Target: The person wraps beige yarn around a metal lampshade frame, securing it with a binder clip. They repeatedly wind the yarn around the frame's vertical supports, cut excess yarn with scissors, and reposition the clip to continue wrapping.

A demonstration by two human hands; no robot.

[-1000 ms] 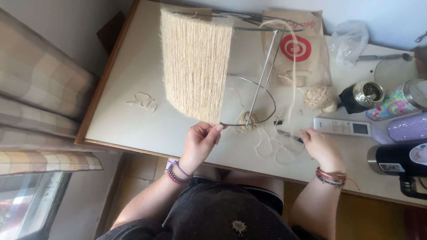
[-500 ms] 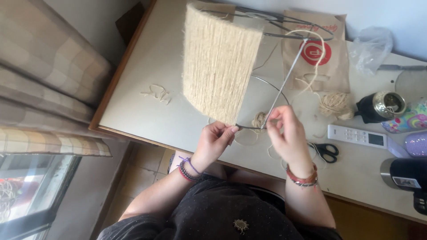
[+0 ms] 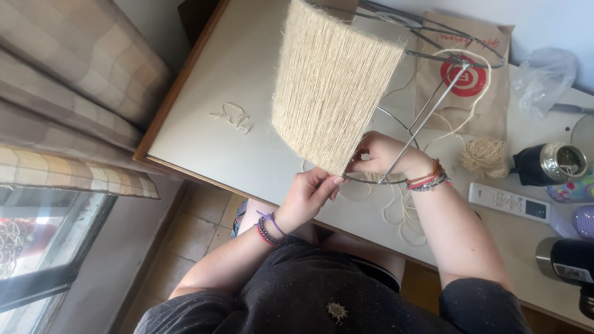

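My right hand (image 3: 387,154) has come in from the scissors and is now pinching twine at the lampshade frame (image 3: 334,86) on the table (image 3: 247,68); my left hand (image 3: 309,192) is gripping its near rim.

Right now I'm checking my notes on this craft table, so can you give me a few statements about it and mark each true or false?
1. Twine covers part of the wire lampshade frame. True.
2. The left hand holds scissors. False: it grips the frame's lower ring at the twine wrapping.
3. The right hand rests on the remote control. False: it is at the frame's lower ring.
4. A ball of twine lies by the paper bag. True.
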